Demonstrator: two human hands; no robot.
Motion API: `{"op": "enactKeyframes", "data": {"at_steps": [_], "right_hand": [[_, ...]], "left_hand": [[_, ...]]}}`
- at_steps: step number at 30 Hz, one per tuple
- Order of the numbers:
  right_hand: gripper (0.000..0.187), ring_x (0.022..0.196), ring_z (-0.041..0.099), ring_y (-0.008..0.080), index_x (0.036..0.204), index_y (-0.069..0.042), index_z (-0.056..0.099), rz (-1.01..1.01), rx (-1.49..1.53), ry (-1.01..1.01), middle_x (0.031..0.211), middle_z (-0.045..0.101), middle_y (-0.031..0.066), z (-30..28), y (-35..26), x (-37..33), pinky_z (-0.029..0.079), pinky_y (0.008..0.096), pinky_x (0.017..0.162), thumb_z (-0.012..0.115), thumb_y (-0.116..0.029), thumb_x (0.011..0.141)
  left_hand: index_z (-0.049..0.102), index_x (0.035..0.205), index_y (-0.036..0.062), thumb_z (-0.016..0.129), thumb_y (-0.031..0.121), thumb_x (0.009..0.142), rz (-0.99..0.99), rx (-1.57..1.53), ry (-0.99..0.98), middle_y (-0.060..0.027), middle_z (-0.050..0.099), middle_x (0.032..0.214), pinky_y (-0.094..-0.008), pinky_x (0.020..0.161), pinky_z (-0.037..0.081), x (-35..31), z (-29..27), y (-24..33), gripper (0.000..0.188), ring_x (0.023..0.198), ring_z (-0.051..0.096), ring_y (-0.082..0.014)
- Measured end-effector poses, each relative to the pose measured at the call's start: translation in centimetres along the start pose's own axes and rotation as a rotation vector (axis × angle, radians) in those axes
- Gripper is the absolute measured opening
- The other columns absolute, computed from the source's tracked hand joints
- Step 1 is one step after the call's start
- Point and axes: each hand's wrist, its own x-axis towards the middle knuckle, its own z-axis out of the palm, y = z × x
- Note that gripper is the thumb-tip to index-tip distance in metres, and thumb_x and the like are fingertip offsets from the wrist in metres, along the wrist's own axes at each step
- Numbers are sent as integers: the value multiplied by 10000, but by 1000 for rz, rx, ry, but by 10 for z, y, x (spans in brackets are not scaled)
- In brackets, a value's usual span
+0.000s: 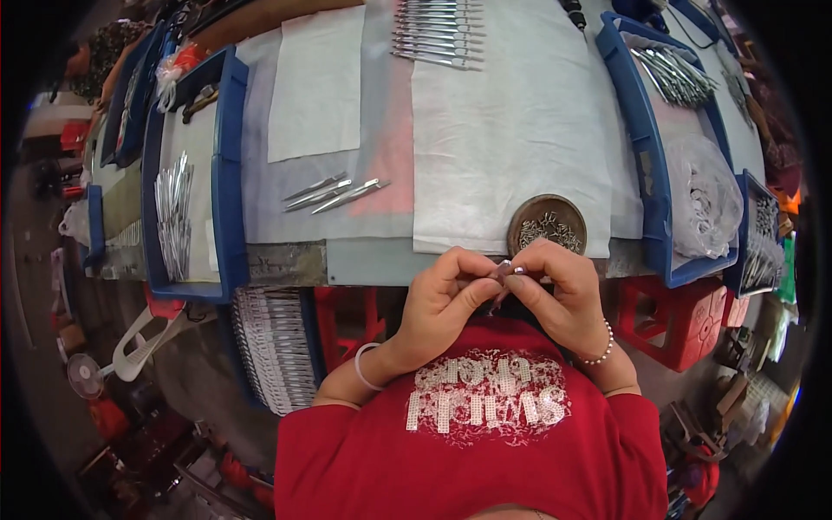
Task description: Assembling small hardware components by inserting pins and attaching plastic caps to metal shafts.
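Observation:
My left hand (446, 299) and my right hand (559, 286) meet at the table's near edge, thumbs and forefingers pinched together. Between the fingertips is a small shiny metal piece (517, 270). Most of it is covered by the fingers, so its full shape cannot be made out. Just beyond my right hand stands a round brown bowl (521, 215) of small silver parts (548, 230). Farther left on the table lie a few slim silver metal tools (334, 193), side by side and slanted.
A row of similar tools (438, 33) lies on white sheeting (511, 130) at the back. Blue trays flank me: the left tray (227, 173) holds slim tools, the right tray (637, 113) tools and a plastic bag (704, 195). Below are a red stool (685, 321) and a filled crate (273, 347).

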Motion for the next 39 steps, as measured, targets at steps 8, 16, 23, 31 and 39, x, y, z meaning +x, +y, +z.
{"op": "enactKeyframes", "data": {"at_steps": [8,16,23,31,39], "right_hand": [[97,633,625,115,882,14,607,88,64,74,744,619,64,19,-4,-10,468,222,536,652,-25,804],[120,614,617,113,865,7,619,-29,23,134,752,637,70,19,-5,-15,473,211,543,689,-35,777],[130,609,612,107,861,16,623,-55,-13,136,730,632,75,17,-8,-17,471,211,537,698,-40,772],[87,585,630,86,832,32,606,369,259,-33,667,639,59,9,-7,-10,471,180,476,636,-49,833],[121,510,501,20,767,-12,563,506,423,-23,634,580,5,13,15,-5,367,155,424,629,-83,838]], "left_hand": [[505,999,-35,524,32,912,-6,169,43,-66,641,869,-186,695,473,-12,-3,4,111,811,587,-68],[513,973,-46,532,26,904,42,68,-10,-87,653,856,-215,750,506,-12,1,8,102,845,622,-101],[513,961,-52,543,21,896,31,178,-48,-96,651,827,-218,717,514,-13,-1,10,102,800,628,-103],[494,922,-25,532,41,911,-151,200,-131,-101,640,823,-199,663,487,-10,-6,7,77,774,614,-98],[470,912,-26,536,33,899,-391,47,-89,-144,639,863,-264,683,532,-1,-7,11,89,778,643,-168]]}}
